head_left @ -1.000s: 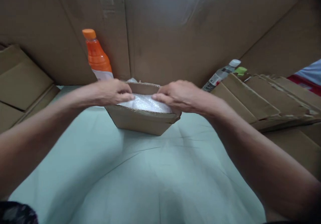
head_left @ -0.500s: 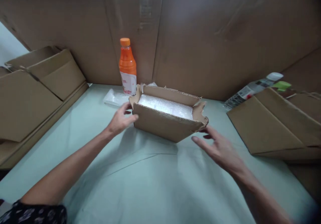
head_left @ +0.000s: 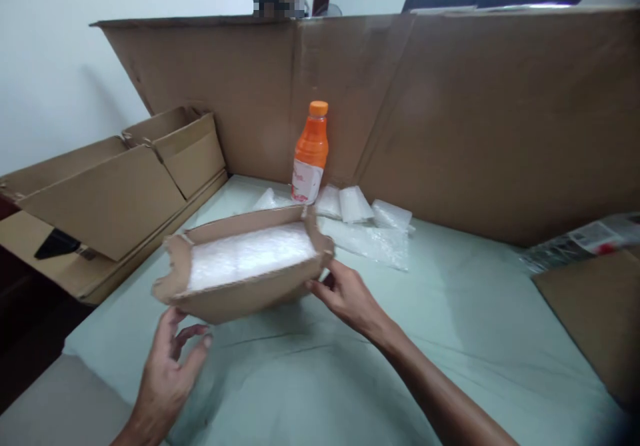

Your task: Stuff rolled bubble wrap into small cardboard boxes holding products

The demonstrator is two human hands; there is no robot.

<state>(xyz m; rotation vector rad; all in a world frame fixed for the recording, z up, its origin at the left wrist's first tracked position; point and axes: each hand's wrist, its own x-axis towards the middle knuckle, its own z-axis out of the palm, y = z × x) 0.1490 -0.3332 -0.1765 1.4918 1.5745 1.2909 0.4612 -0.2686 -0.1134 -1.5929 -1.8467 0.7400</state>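
Head view. Item one: open-topped carton (head_left: 250, 296), brown, ragged-edged, at centre of the cloth-covered desk (head_left: 465, 346), set aslant with its left end nearer the wearer; whether its base rests on the cloth cannot be told. Contents: bubble-wrap filling (head_left: 253, 253), lying below the rim between the long walls.

Item two: right hand (head_left: 350, 296), gripping the carton's right end, thumb against the near wall.

Item three: left hand (head_left: 167, 369), fingers curved and spread, thumb apart, grasping nothing; the fingertips are at the underside of the left end, contact uncertain.

Surroundings: orange bottle (head_left: 311, 153), upright behind the carton; small bubble-wrap pieces (head_left: 355, 205) beside it; flat bubble-wrap sheet (head_left: 375, 243) in front of those; cardboard panel (head_left: 500, 113), standing across the back; large carton (head_left: 105, 196) at left; clear bottle (head_left: 580, 239), lying beside a cardboard box (head_left: 590, 319) at right, both cut by the frame.

Step in hand, as judged: repositioning of the filled carton, its wrapping seated inside. Next move, as judged: calls for the left hand to support the left end, matching the right, so the carton stays level and its filling undisturbed.
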